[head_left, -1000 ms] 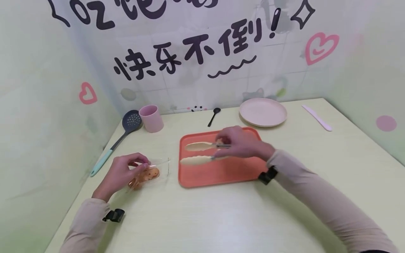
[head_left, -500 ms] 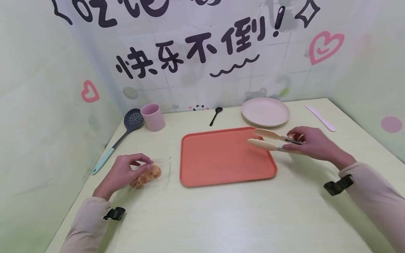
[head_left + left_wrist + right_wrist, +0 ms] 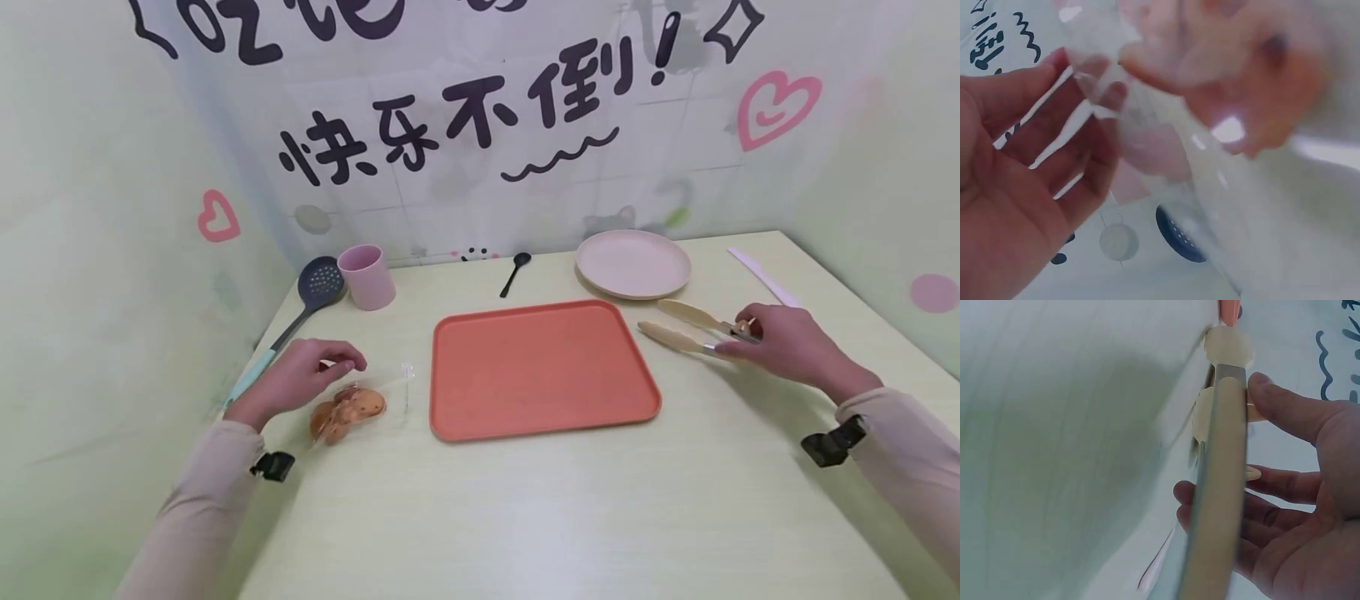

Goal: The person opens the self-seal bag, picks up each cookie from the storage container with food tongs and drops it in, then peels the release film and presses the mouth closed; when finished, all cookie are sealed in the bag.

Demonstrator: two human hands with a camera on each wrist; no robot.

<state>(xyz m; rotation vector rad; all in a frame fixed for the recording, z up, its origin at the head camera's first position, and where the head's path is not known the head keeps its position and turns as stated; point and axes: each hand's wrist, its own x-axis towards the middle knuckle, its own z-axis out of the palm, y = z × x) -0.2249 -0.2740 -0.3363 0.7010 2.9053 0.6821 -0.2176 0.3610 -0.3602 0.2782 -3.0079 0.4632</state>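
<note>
In the head view my left hand [image 3: 303, 379] is just above a clear bag [image 3: 367, 403] of brown, dark-specked cookies lying on the table. Its fingers bend loosely; the left wrist view shows the hand [image 3: 1035, 162] beside the blurred clear film, pinching nothing. My right hand [image 3: 798, 346] holds cream-tipped metal tongs [image 3: 678, 337] to the right of the orange tray [image 3: 546, 375]. The tong tips point left, spread apart, and lie low by the table. From the right wrist, the thumb is against one tong arm [image 3: 1219, 487], while the fingers reach behind the tongs.
Behind the tray are a black spoon [image 3: 514, 275] and a pink plate [image 3: 633, 263]. A lilac knife [image 3: 761, 275] lies at the back right, partly behind the right hand. At the back left stand a pink cup [image 3: 367, 279] and a slotted skimmer [image 3: 321, 283] with a mint handle.
My right hand has carried the tongs rightward from over the tray to the table beside it. My left hand has let go of the cookie bag and risen slightly.
</note>
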